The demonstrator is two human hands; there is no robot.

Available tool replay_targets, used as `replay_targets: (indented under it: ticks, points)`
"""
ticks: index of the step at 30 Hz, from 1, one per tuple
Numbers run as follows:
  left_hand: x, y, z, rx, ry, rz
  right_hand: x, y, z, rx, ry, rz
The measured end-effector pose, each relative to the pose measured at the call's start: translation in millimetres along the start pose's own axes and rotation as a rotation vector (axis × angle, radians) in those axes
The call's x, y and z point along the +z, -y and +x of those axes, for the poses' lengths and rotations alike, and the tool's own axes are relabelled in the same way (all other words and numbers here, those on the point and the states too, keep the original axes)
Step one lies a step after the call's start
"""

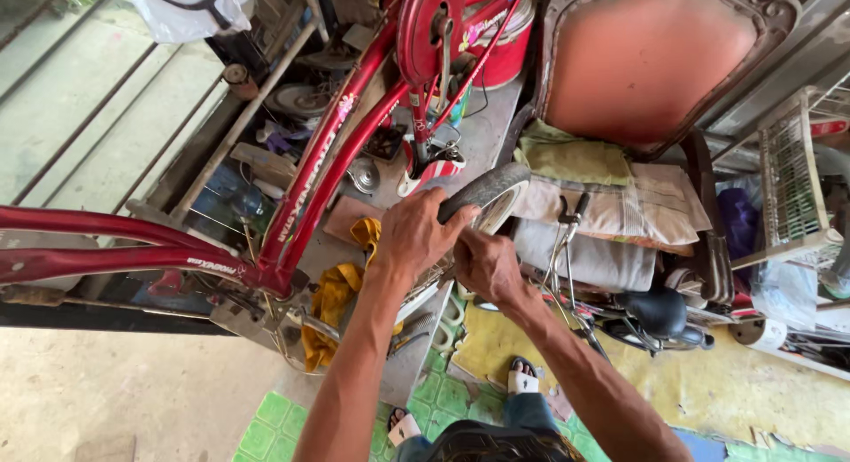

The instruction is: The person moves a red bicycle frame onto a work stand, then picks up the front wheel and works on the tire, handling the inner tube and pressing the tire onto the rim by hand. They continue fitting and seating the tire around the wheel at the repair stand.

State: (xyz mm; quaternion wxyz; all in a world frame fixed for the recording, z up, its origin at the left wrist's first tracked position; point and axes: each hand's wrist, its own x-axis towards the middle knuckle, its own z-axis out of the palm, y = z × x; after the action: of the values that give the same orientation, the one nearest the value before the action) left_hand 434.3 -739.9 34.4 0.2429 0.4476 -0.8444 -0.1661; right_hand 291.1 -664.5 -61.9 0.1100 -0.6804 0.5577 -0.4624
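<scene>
The grip of the left hand (414, 236) is pressed together over the grey tyre (490, 189) of a bicycle wheel, fingers curled across the tread near its upper end. The grip of the right hand (485, 265) is closed against the same wheel just beside the left, knuckles up, fingers tucked at the edge where tyre meets the white rim (498, 212); what lies under those fingers cannot be told. The two hands are touching or nearly so.

The wheel stands tilted, its upper arc pointing away from the person, and sits in an upturned red bicycle frame (310, 192). The frame's tubes run from the left edge of the view up toward a red chain guard (429, 23) at the top. A yellow cloth (335, 298) hangs near the frame joint, just below the left forearm.

To the right of the wheel, folded pale cloths (611, 214) are stacked under an upturned chair with a worn salmon seat (651, 59). A second, small bicycle lies below them, showing a black saddle (657, 311) and a chrome handlebar (562, 240).

The floor under the person carries green patterned tiles (270, 431) and a yellow mat (708, 382). The person's feet in sandals (522, 378) show between the forearms.
</scene>
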Motion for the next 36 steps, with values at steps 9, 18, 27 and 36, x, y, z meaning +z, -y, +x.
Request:
replay_targets:
  ticks: [9,18,27,36]
  points:
    - [-0.4,1.3,2.3,0.017,-0.095,-0.002,21.0,-10.9,-10.7,0.028,-0.044,-0.047]
    - [9.4,0.2,10.6,-0.057,-0.067,0.038,14.1,13.5,7.3,0.036,-0.118,-0.058]
    - [11.9,-7.0,12.9,-0.091,-0.043,0.009,18.5,0.2,-6.6,0.01,-0.174,-0.029]
    - [2.6,-1.3,11.5,-0.077,-0.069,-0.016,30.0,-9.1,-13.0,0.332,-0.116,0.177]
